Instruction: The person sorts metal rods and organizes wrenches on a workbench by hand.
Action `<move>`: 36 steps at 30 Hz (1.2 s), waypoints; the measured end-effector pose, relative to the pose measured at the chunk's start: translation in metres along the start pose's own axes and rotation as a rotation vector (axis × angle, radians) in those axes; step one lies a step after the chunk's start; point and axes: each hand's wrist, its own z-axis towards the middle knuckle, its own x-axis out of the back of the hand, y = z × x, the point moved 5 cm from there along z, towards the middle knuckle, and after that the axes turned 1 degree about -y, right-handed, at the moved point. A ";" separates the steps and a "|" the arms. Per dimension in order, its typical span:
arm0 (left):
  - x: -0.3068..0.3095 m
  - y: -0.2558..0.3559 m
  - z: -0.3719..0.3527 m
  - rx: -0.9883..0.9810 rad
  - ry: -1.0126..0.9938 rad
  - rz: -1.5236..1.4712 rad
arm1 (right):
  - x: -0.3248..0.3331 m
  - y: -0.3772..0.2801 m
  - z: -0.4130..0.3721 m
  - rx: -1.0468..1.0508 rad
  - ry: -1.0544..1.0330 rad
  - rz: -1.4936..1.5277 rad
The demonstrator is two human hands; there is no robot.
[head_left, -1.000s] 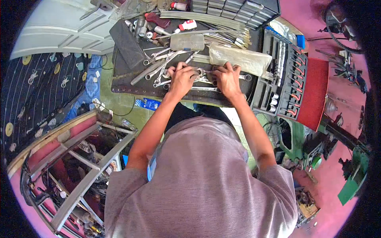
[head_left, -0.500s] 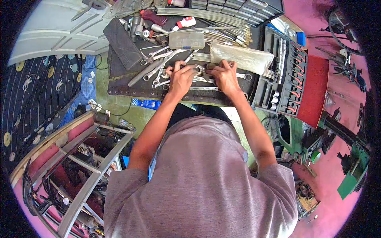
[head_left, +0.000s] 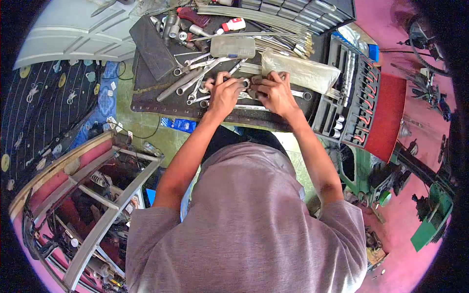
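Over the dark work mat [head_left: 146,105], my left hand [head_left: 224,95] has its fingers curled round a small dark metal part. Beside it, my right hand [head_left: 276,93] grips another dark piece, too small to name. The two hands nearly meet. Under and between them lie several wrenches; one ring end [head_left: 307,95] shows right of my right hand, and others [head_left: 183,89] fan out left of my left hand. A clear plastic box [head_left: 233,48] lies just beyond the hands, and a plastic-wrapped packet [head_left: 303,73] lies beyond my right hand.
A socket tray [head_left: 337,117] and an open red case [head_left: 386,117] stand at the right. Thin metal rods [head_left: 254,17], a small white-and-red bottle [head_left: 233,25] and a drawer organizer [head_left: 298,10] are at the back. A dark flat block [head_left: 152,49] lies at the left.
The camera view has shifted slightly. My hands stay close together over the wrenches, with their fingers a little differently bent.
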 end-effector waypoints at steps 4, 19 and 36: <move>-0.003 -0.002 -0.001 -0.021 0.003 -0.005 | 0.006 -0.006 0.007 -0.059 0.003 0.080; 0.005 0.003 0.001 0.052 -0.088 -0.009 | 0.030 -0.009 0.012 -0.198 -0.034 -0.044; 0.009 0.027 0.009 0.247 -0.162 -0.039 | 0.016 -0.004 0.007 -0.210 -0.083 -0.018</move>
